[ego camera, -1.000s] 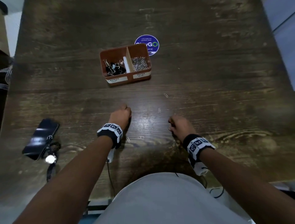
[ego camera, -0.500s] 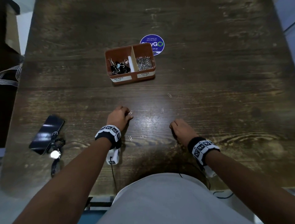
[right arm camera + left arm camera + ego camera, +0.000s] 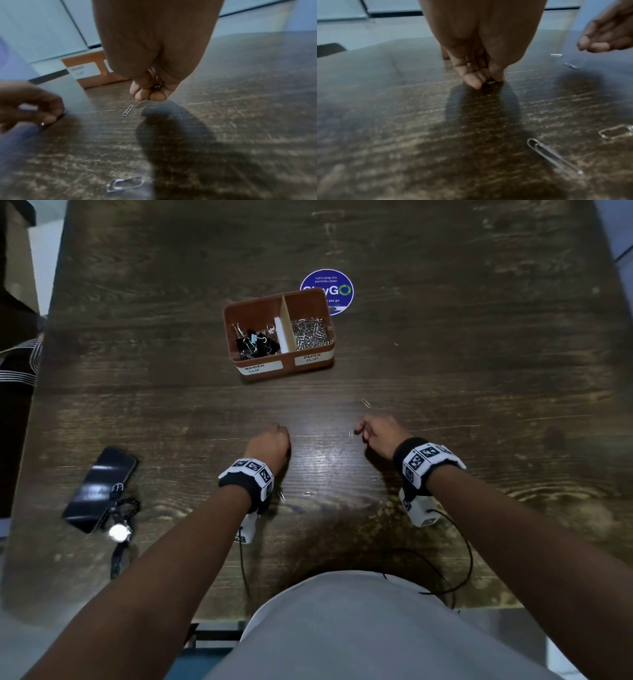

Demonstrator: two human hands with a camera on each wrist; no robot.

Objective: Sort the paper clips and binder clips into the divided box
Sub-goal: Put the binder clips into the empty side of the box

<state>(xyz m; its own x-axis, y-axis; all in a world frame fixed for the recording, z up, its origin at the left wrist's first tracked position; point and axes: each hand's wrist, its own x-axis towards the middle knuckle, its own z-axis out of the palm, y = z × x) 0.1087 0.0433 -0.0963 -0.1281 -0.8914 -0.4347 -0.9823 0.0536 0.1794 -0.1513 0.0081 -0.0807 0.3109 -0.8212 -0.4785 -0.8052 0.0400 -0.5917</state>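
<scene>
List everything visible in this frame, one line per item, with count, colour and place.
Dark wooden table: one, carrying everything.
Brown divided box: one, table centre.
Black binder clips: several, left compartment.
Silver paper clips in box: many, right compartment.
Loose silver paper clips: at least four, near the hands.
Round blue sticker: one, behind box.
Black phone: one, left.
Left hand: pinching a small clip.
Right hand: curled on small metal pieces.

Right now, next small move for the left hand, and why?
Probably lift. The left hand pinches a paper clip at the table. Then carry it to the box compartment labelled PAPER CLIP, the right-hand one, which already holds the silver clips.
</scene>
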